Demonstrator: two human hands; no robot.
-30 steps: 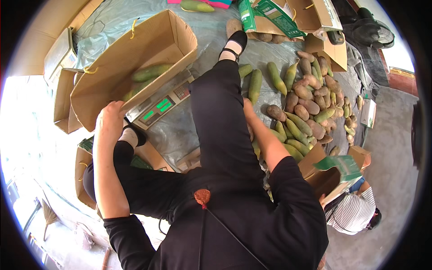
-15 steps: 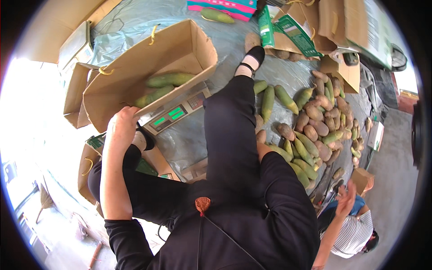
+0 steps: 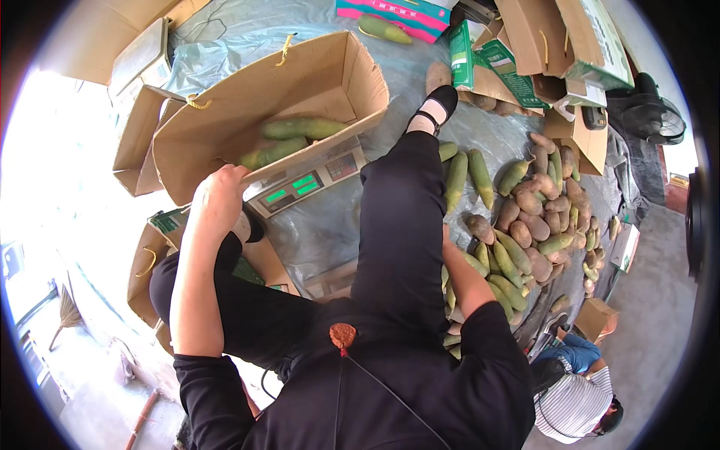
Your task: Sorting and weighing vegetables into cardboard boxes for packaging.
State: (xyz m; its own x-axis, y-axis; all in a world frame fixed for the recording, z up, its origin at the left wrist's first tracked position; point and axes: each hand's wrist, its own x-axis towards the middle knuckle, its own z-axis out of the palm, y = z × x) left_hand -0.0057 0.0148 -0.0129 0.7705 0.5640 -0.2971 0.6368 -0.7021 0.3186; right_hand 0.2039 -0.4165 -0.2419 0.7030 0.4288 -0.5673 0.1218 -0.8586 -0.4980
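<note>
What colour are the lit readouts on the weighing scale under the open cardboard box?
Green, on the scale, clearest in the head view.

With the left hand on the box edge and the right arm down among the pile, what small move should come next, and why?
Probably lift one green fruit from the pile and carry it to the cardboard box. The left hand steadies the box flap on the scale, only a few fruits lie inside, and the right hand is hidden behind the leg, down in the pile.

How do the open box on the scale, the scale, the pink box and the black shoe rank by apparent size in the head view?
1. Open box, largest.
2. Scale, though the box covers most of it.
3. Pink box, cut by the frame edge, so its rank against the scale is unsure.
4. Black shoe, smallest.
</note>
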